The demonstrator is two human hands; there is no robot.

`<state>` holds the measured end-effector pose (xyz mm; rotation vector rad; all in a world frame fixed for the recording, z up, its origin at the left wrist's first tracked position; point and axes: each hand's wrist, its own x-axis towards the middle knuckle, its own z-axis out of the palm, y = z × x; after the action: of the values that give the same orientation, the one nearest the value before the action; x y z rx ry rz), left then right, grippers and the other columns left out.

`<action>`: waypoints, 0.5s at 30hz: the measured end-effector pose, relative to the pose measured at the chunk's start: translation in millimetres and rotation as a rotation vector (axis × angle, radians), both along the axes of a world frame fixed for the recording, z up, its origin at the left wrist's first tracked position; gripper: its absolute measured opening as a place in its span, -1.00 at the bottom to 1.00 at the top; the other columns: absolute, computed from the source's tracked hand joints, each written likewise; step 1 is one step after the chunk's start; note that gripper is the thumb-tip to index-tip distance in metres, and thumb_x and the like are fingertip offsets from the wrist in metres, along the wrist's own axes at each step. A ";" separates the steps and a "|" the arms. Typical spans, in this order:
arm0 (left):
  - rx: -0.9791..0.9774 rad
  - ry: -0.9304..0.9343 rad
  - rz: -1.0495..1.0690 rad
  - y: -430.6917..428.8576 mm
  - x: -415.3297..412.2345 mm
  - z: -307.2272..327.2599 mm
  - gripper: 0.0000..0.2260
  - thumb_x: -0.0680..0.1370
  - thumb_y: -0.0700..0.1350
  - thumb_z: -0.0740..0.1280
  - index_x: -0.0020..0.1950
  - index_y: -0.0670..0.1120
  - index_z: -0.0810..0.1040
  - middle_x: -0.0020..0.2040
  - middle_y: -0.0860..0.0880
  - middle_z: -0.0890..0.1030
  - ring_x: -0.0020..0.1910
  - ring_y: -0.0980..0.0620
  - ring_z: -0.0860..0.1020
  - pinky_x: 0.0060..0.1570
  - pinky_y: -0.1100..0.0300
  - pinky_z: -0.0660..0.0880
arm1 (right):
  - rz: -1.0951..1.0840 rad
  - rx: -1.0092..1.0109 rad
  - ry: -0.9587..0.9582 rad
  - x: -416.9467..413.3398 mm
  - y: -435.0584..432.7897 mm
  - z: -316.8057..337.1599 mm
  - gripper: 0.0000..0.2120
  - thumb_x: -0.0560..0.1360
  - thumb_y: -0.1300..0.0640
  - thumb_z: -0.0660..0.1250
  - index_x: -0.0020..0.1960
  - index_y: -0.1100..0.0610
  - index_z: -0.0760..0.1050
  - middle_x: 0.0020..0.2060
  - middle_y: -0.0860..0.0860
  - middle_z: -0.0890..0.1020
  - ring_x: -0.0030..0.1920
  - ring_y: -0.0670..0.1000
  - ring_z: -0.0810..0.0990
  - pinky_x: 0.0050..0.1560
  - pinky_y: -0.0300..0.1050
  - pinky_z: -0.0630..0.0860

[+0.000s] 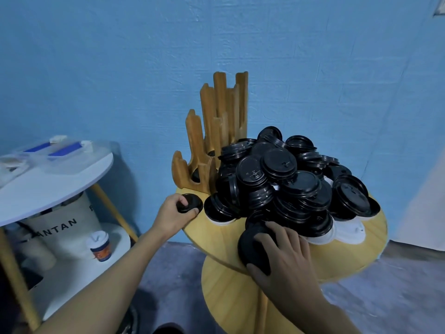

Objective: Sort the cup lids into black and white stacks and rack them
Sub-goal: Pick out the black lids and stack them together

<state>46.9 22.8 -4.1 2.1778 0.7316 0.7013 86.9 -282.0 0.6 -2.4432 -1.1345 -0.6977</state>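
Note:
A big heap of black cup lids (pixel 284 179) covers the round wooden table (pixel 370 239), with a few white lids (pixel 349 231) showing at its front right edge. A wooden lid rack (pixel 216 131) with tall slotted posts stands at the table's back left. My left hand (pixel 173 213) grips one black lid (pixel 191 202) at the table's left edge, just in front of the rack. My right hand (pixel 284 259) holds a black lid (pixel 252 244) at the table's near edge, thumb under its rim and fingers over the top.
A white round side table (pixel 48 182) with clear plastic boxes stands to the left. Under it sit a canvas bag (pixel 65 222) and a paper coffee cup (pixel 100 245). A blue wall is close behind. The wooden table has a lower shelf (pixel 231 297).

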 end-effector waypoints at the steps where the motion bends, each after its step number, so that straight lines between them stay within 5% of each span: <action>1: 0.001 -0.005 0.009 -1.0 -2.6 0.5 -0.74 0.43 -0.09 0.55 -0.13 -0.08 0.47 -0.07 -0.02 0.55 -0.10 0.00 0.50 -0.25 0.25 0.36 | -0.003 -0.011 0.017 0.0 -0.1 0.2 -0.53 0.29 -0.24 0.32 0.13 -0.06 0.48 0.23 0.00 0.52 0.19 0.10 0.48 0.09 0.07 0.50; 8: -0.103 -0.216 0.094 -30.1 -46.7 20.9 -0.69 0.40 -0.07 0.58 -0.01 0.00 0.49 -0.07 0.08 0.58 -0.08 0.10 0.56 -0.19 0.28 0.42 | 0.029 0.094 0.138 -0.3 -4.2 2.9 -0.53 0.33 -0.25 0.28 0.17 -0.06 0.46 0.23 -0.04 0.49 0.22 0.07 0.44 0.15 0.06 0.44; 15: -0.103 -0.207 -0.174 -102.7 -80.7 1.3 -0.52 0.35 -0.10 0.62 0.14 0.14 0.46 0.03 0.24 0.56 0.10 0.25 0.52 0.01 0.49 0.39 | 0.129 0.231 0.280 -3.0 -2.8 14.8 -0.51 0.37 -0.31 0.22 0.18 -0.07 0.48 0.30 -0.10 0.42 0.30 -0.04 0.31 0.26 0.00 0.36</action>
<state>-33.8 -79.9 -2.8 2.0102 0.4548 0.7670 83.9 -284.8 15.4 -2.1702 -1.0282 -0.4066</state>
